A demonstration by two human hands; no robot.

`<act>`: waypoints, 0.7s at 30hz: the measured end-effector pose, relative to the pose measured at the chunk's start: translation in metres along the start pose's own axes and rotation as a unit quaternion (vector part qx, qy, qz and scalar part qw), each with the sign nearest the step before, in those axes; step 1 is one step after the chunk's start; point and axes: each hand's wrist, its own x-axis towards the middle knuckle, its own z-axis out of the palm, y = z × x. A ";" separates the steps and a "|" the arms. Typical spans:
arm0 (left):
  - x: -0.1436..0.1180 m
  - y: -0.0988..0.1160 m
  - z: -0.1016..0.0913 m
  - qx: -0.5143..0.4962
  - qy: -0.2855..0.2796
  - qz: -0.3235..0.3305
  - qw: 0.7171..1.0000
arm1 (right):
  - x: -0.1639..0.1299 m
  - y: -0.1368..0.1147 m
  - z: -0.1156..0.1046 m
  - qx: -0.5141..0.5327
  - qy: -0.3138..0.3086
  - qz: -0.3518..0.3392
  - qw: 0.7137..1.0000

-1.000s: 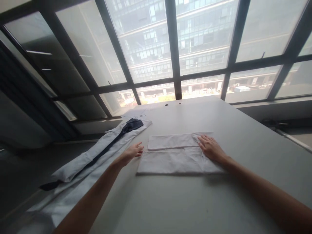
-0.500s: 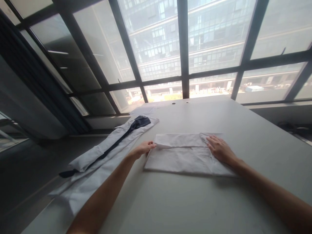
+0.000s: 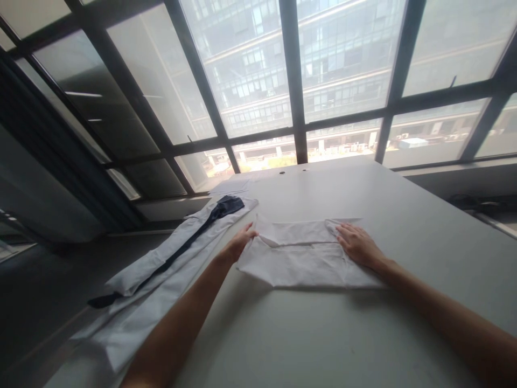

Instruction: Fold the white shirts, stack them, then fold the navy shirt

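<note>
A folded white cloth (image 3: 302, 265), perhaps a garment, lies on the white table (image 3: 291, 334) in front of me. At its left edge my left hand (image 3: 242, 241) is closed on the fabric and holds that side lifted off the table. The cloth's near left corner hangs raised, with a shadow under it. My right hand (image 3: 357, 245) rests flat on the right end of the cloth, fingers stretched out and pointing left. A crease runs across the cloth between the two hands.
Along the table's left edge lies a pile of white cloth (image 3: 149, 269) with a dark navy strip (image 3: 189, 237) across it. Papers (image 3: 230, 186) are at the far left corner. Large framed windows (image 3: 297, 81) stand behind the table, and a dark curtain (image 3: 52, 145) hangs at the left.
My left hand has raised the left edge of the white cloth, and its near left corner has come up off the table. My right hand stays on the right end. The view has shifted slightly.
</note>
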 end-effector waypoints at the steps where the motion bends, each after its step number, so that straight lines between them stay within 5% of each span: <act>1: -0.001 0.005 0.003 0.002 0.010 0.013 1.000 | 0.000 0.000 0.000 -0.002 -0.002 -0.001 1.000; 7: -0.006 0.042 0.037 0.049 0.034 0.083 0.995 | 0.001 0.000 0.000 -0.005 -0.006 0.002 1.000; 12: 0.008 0.062 0.093 0.194 -0.013 0.121 0.973 | 0.002 0.000 0.000 -0.018 -0.001 -0.006 1.000; 18: 0.030 0.042 0.170 0.355 -0.107 0.110 0.922 | 0.003 0.000 0.001 -0.021 0.000 0.002 1.000; 21: 0.033 0.028 0.188 0.383 -0.136 0.119 0.906 | 0.003 0.000 0.001 -0.018 -0.006 0.005 1.000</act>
